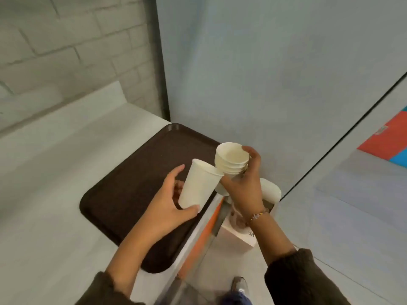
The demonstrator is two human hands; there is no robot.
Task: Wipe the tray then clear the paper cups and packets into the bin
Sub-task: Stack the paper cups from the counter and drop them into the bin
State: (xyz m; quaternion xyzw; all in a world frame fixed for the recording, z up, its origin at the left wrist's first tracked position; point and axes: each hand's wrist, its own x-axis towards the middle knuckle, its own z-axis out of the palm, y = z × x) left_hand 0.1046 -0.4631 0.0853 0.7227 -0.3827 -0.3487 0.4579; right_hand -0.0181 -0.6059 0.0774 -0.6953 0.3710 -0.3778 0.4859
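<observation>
White table (44, 194), smooth and matt, is seen running from the near left to the far right. Its far edge is turned up into a low lip against a white brick wall (66, 40). One dark brown tray (132, 172) is noted lying flat on it: rounded corners, raised rim, textured surface. The tray is set along the table's right edge, far corner close to the grey wall panel (242, 62). An orange strip (203, 236) is seen on the table's right side face.
</observation>
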